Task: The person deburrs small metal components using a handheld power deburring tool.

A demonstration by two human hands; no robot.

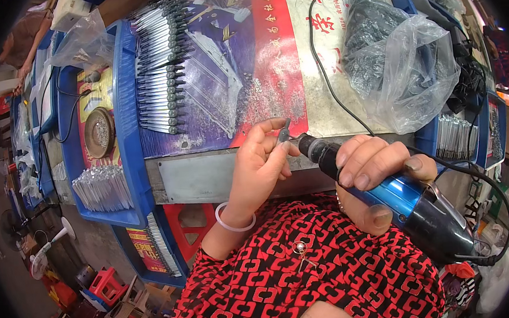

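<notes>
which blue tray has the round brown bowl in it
The large blue tray just left of the row of dark-tipped silver rods; it alone visibly holds a bowl, above a bundle of silver pieces.

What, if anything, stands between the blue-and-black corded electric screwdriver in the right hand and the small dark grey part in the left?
Nothing visible does. The right hand points the electric screwdriver at the grey part pinched in the left hand; whether its thin bit touches is too small to tell.
</notes>
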